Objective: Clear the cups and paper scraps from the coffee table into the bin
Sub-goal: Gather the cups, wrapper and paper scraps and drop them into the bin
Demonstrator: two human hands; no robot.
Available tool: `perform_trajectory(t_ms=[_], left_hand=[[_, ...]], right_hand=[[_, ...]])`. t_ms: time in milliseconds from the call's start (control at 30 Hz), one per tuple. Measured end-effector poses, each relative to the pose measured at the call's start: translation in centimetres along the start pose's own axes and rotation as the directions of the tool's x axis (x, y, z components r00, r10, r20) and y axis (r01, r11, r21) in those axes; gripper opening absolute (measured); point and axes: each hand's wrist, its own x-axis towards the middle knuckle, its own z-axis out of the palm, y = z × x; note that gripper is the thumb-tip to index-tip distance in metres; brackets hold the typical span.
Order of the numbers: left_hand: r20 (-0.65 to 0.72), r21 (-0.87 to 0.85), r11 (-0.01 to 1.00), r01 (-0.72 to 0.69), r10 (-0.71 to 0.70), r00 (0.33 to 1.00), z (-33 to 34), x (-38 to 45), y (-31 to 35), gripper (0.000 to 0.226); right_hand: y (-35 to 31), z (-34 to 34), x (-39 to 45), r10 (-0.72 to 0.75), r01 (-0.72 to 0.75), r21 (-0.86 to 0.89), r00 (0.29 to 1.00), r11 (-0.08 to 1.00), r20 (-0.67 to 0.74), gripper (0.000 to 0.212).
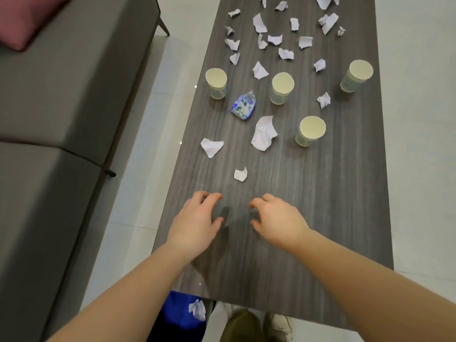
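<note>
Several pale paper cups stand upright on the dark wood coffee table: one at the left, one in the middle, one at the right and the nearest one. White paper scraps lie all over the far half; the closest is a small one, with bigger ones behind it. A blue foil wrapper lies between the cups. My left hand and my right hand hover side by side over the near table, fingers loosely curled, holding nothing. The bin, lined in blue, sits below the table's near edge with a scrap inside.
A grey sofa with a dark red cushion runs along the left, a strip of pale tiled floor between it and the table. My shoes show at the bottom. More floor lies to the right of the table.
</note>
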Motion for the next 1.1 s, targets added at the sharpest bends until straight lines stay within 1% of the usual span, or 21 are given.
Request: perform_trajectory(t_ms=[100,167,300,400,500,667,833,933,1033,1100], left_hand=[[-0.028,0.030,0.999,-0.022,0.023,0.999,-0.7,2.7,-1.1,0.055],[-0.040,0.037,0.999,-0.025,0.026,0.999,-1.2,4.5,-1.8,0.063],[-0.029,0.125,0.990,-0.069,0.073,0.997,-2.0,8.2,-3.1,0.082],[0.003,0.161,0.981,-0.110,0.111,0.994,-2.5,10.8,-3.7,0.088],[0.051,0.140,0.979,-0.151,0.145,0.988,-2.7,13.2,-4.2,0.084],[0.111,0.198,0.963,-0.184,0.164,0.980,-1.9,16.4,-4.7,0.076],[0.142,0.230,0.938,-0.258,0.230,0.963,-0.7,18.7,-4.5,0.067],[0.135,0.236,0.935,-0.265,0.239,0.962,-0.1,19.6,-4.9,0.061],[0.086,0.282,0.920,-0.272,0.258,0.962,0.5,19.8,-5.0,0.046],[0.080,0.298,0.912,-0.283,0.272,0.959,0.7,19.3,-4.7,0.036]], right_hand=[[-0.4,-0.7,2.6,0.007,-0.004,0.037,0.997,0.999,-0.074,0.042],[-0.8,-0.8,4.3,0.017,-0.011,0.062,0.995,0.998,-0.096,0.051],[-1.1,-0.8,7.5,0.036,-0.028,0.087,0.995,0.996,-0.089,0.065],[-1.0,-1.1,9.5,0.036,-0.030,0.078,0.997,0.996,-0.071,0.071],[-0.9,-1.5,11.4,0.023,-0.022,0.032,0.999,0.999,-0.046,0.065],[-0.8,-1.0,13.4,-0.001,-0.003,-0.114,0.999,0.993,-0.038,0.044],[-0.2,-0.1,13.7,-0.061,0.055,-0.153,0.998,0.987,-0.029,0.027],[0.5,-0.1,14.0,-0.078,0.071,-0.158,0.996,0.985,-0.036,0.020],[0.6,0.0,14.1,-0.072,0.067,-0.163,0.997,0.984,-0.028,0.018],[0.6,0.0,14.1,-0.070,0.065,-0.169,0.997,0.983,-0.019,0.019]])
